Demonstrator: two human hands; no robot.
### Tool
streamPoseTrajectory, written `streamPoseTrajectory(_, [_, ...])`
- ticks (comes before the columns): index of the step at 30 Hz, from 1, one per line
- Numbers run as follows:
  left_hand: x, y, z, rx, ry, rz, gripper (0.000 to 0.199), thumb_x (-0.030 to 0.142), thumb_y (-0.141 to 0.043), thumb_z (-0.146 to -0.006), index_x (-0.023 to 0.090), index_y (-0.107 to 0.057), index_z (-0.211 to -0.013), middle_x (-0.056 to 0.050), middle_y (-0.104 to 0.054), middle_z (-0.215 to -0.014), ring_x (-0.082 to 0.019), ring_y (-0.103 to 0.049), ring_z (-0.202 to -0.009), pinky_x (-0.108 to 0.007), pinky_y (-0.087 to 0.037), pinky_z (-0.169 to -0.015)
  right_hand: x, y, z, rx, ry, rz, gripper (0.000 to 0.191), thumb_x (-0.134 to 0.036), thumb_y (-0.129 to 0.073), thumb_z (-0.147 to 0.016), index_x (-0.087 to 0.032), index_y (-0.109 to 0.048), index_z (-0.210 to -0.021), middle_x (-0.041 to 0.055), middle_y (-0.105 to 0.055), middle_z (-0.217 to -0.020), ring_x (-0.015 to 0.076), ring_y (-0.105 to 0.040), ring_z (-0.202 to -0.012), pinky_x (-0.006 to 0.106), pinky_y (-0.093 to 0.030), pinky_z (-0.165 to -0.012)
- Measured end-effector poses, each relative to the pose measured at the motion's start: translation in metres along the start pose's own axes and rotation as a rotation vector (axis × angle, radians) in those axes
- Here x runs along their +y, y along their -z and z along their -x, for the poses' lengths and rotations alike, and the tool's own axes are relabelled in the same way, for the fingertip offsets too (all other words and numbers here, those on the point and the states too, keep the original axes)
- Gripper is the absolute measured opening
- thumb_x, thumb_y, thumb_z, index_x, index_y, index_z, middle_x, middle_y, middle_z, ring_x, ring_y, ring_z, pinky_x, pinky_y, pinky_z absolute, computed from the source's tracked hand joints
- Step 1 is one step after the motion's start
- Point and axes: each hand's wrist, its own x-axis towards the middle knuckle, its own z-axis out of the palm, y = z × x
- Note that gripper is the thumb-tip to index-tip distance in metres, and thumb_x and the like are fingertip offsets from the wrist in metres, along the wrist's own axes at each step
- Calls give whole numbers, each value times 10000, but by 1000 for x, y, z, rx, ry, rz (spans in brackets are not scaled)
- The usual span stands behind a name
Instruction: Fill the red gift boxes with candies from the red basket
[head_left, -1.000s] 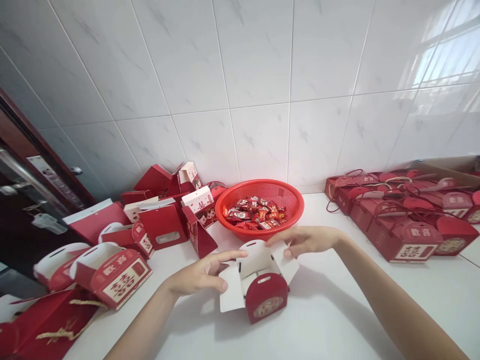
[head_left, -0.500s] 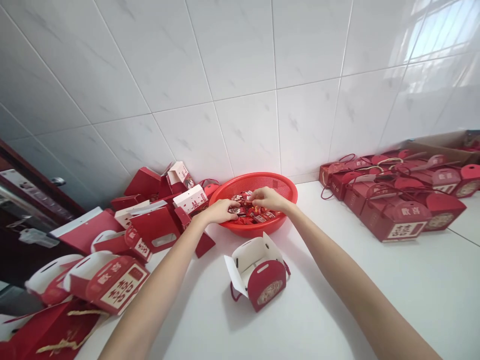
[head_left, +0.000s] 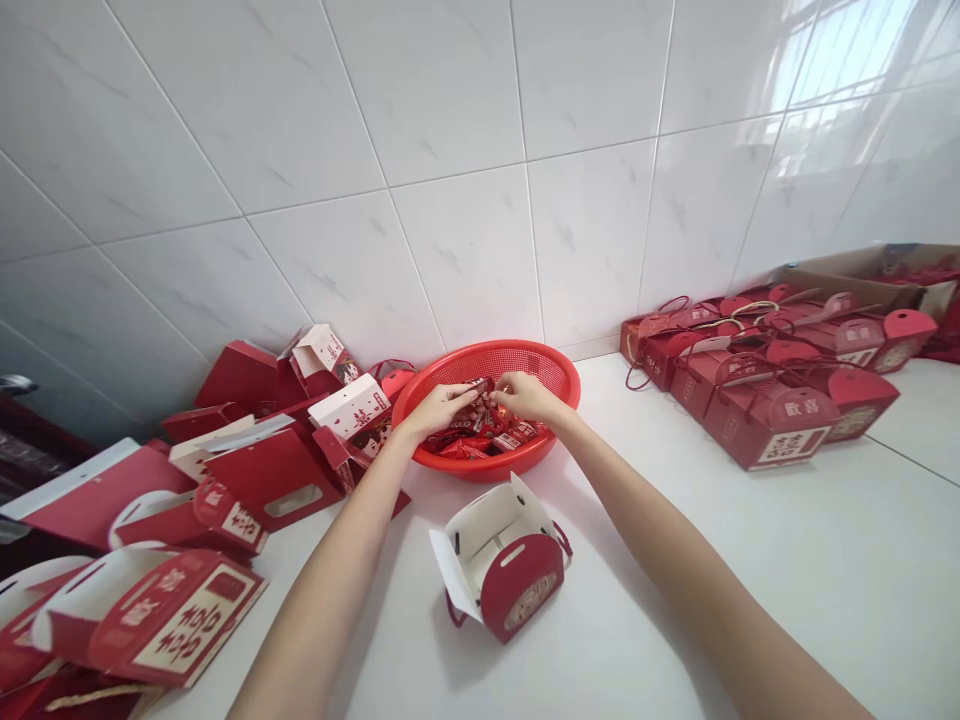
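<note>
A red plastic colander (head_left: 487,467) stands by the wall with red-wrapped candies (head_left: 469,445) heaped in it. My left hand (head_left: 442,410) is over its left side, fingers closed on dark red wrapped candy. Facing it, my right hand (head_left: 529,395) has its fingertips pinched at a small wrapped candy, close to the left fingers; the fingers partly hide both pieces. In front of the colander, between my forearms, sits a red gift box (head_left: 523,590) with its flaps up, showing a white inside and a cord handle at each side.
Red and white gift boxes (head_left: 262,470), several open, crowd the left side. Closed red boxes with cord handles (head_left: 757,400) stand in rows at the right, before a brown carton (head_left: 840,283). Behind is a tiled wall (head_left: 465,260); below, the white tabletop (head_left: 637,620).
My hands have lifted slightly off the heap and hold candy pieces close together. The whole view has shifted a little, so the boxes and colander appear farther left.
</note>
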Motion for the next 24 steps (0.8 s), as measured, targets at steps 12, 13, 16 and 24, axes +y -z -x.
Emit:
streamPoseTrajectory(12, [8, 2, 9, -47, -106, 88, 667, 268, -745, -637, 141, -662, -1286, -120, -722, -1224, -301, -658, -1128, -464, -515, -991, 2, 1, 1, 57, -86, -443, 208, -218, -730, -800, -168, -577, -668, 9, -648, -601, 142, -624, -501, 235, -465, -499])
streamPoseTrajectory(13, [7, 3, 8, -14, -101, 51, 637, 254, -695, -658, 141, -661, -1284, -118, -733, -1198, -285, -676, -1091, -448, -531, -965, 2, 2, 1, 77, -101, -470, 180, -175, -719, -786, -168, -573, -681, -1, -636, -592, 137, -622, -503, 226, -463, -493])
streamPoseTrajectory(16, [0, 3, 5, 129, -66, -107, 504, 231, -585, -693, 127, -716, -1168, -118, -762, -1106, -253, -705, -1010, -404, -552, -922, 3, 3, 2, 136, -115, -498, 129, -138, -664, -776, -169, -560, -708, -8, -629, -624, 124, -623, -534, 217, -480, -510])
streamPoseTrajectory(24, [-6, -3, 7, 136, 20, -329, 245, 156, -693, -555, 216, -796, -769, -50, -799, -893, -284, -717, -918, -332, -541, -882, 1, 5, 7, 210, -106, -554, 101, -139, -612, -725, -170, -549, -653, -10, -601, -633, 112, -602, -613, 195, -489, -561])
